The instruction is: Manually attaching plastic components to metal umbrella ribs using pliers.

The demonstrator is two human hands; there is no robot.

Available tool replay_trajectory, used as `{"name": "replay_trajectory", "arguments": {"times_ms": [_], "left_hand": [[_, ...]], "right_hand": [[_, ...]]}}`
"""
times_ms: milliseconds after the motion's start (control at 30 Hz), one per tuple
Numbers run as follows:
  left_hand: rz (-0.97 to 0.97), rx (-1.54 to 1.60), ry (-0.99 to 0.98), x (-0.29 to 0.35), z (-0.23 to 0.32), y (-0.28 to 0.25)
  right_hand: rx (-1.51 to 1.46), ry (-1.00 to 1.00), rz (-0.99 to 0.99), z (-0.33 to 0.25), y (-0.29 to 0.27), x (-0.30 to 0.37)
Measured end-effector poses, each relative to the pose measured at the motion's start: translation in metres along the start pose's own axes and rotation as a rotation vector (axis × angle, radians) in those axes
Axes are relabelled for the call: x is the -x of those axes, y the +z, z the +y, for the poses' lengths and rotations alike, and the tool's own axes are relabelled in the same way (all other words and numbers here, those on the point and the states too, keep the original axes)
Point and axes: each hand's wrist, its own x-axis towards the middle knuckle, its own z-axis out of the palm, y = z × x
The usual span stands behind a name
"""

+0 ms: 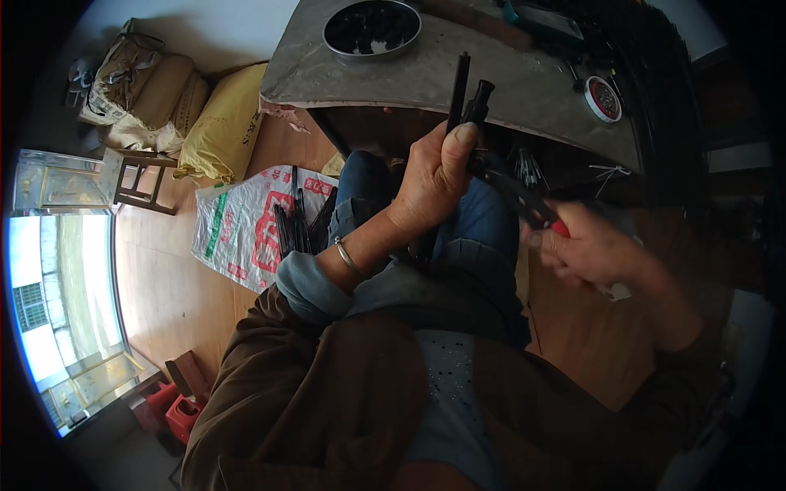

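Note:
Above my lap, my left hand (434,172) is closed around slim black rods (459,94) that stand up out of the fist. One of them is straight. Beside it, a thicker black piece has a stepped, flared end (483,92), and my thumb presses against it. My right hand (594,245), smeared by motion, grips dark pliers (520,196) with red on the handle. The pliers' far end reaches the rods just right of my left fist. What the jaws touch is too dark to make out.
A grey worktable (303,61) ahead carries a round tray of dark small parts (372,29) and a small round tin (603,100). More black rods (299,221) lie on a white printed sack (237,221). Left stand a yellow sack (221,123), a wooden stool (147,180) and red containers (182,416).

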Motion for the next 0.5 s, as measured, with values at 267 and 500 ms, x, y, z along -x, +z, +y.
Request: {"name": "replay_trajectory", "arguments": {"times_ms": [267,500], "left_hand": [[-0.002,0.094,-0.086,-0.002,0.006,0.001],[0.000,0.236,-0.055,-0.009,-0.006,-0.008]], "right_hand": [[0.734,-0.263,0.396,0.006,0.002,0.000],[0.612,-0.539,0.898,0.040,0.012,-0.013]]}}
